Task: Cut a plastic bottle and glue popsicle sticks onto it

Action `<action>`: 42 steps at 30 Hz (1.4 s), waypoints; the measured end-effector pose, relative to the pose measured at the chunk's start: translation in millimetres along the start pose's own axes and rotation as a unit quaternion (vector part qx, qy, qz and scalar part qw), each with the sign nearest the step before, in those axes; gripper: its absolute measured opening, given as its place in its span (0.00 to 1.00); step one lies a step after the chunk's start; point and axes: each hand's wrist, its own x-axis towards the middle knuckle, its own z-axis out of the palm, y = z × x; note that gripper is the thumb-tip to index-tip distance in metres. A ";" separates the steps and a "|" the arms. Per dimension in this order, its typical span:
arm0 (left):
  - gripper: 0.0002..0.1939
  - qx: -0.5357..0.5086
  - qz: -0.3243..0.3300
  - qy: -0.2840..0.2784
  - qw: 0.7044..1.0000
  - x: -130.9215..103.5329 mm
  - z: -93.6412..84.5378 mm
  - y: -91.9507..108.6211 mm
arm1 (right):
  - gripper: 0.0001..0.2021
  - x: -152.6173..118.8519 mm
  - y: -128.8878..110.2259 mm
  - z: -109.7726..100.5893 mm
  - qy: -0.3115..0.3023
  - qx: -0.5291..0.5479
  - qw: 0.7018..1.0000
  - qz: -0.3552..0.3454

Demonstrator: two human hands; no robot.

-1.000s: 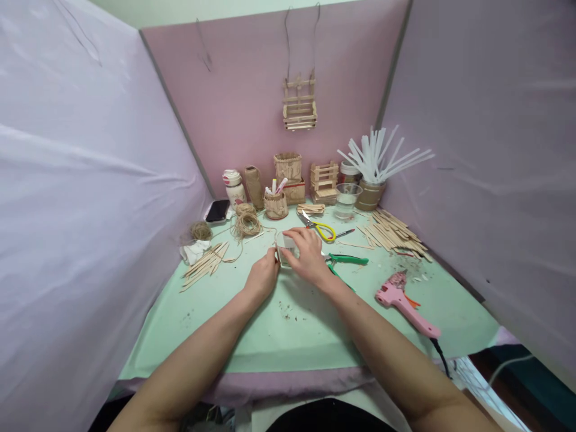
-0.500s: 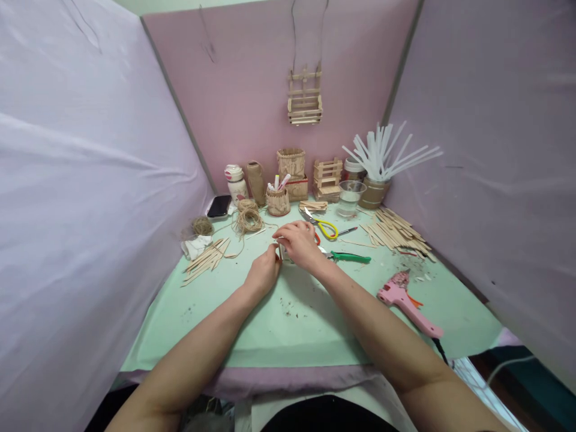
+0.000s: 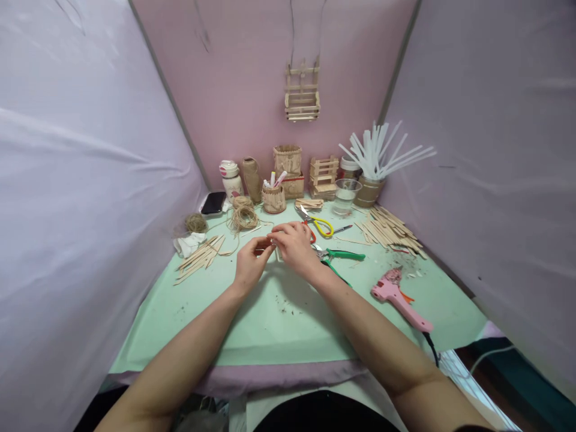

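My left hand (image 3: 250,261) is above the middle of the table, thumb and fingers pinched together at the fingertips of my right hand. My right hand (image 3: 294,247) arches over from the right, palm down, its thumb and fingers also closed in a pinch. A small pale piece (image 3: 278,255) shows below the right hand's fingers, mostly covered; I cannot tell its full shape. Just right of that hand lie green-handled pliers (image 3: 342,254), with one handle partly behind the forearm. Behind them are yellow-handled scissors (image 3: 324,226) and a red handle (image 3: 310,233), partly hidden by the hand.
A pink glue gun (image 3: 400,303) lies at right with its cord over the edge. Wooden sticks lie in piles at right (image 3: 391,231) and left (image 3: 200,258). Twine (image 3: 244,217), a pen holder (image 3: 274,199), a water cup (image 3: 346,195) and a phone (image 3: 213,203) stand or lie behind.
My left hand has shifted slightly left and turned, its fingers now higher against the right hand's fingertips. More of the green pliers shows. The whole view has moved a little.
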 end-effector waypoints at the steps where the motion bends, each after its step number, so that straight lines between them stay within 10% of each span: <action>1: 0.14 -0.001 -0.001 -0.003 1.000 0.4 0.2 -0.5 | 0.12 -0.7 -0.7 1.1 0.000 0.001 1.000 0.002; 7: 0.13 0.002 0.013 0.003 1.000 1.5 1.1 -0.9 | 0.14 -10.1 -12.5 -5.5 0.007 -0.003 1.000 0.007; 12: 0.13 -0.032 0.009 0.025 0.999 8.7 -13.4 2.2 | 0.16 -58.4 -12.7 -59.6 0.060 -0.014 0.998 -0.006; 19: 0.15 -0.297 -0.097 0.052 0.949 28.8 -43.5 9.2 | 0.14 -177.8 68.2 -132.4 -0.039 -0.234 0.950 0.205; 26: 0.18 -0.391 -0.173 -0.036 0.903 28.7 -53.8 8.2 | 0.17 -206.1 112.6 -119.8 -0.125 -0.207 0.930 0.277; 36: 0.18 -0.423 -0.200 -0.160 0.869 22.3 -55.6 4.9 | 0.27 -188.3 60.7 -152.4 -0.006 0.032 0.938 0.344; 42: 0.19 -0.418 -0.203 -0.211 0.860 19.1 -51.3 4.4 | 0.26 -171.6 3.8 -114.2 0.034 0.261 0.925 0.274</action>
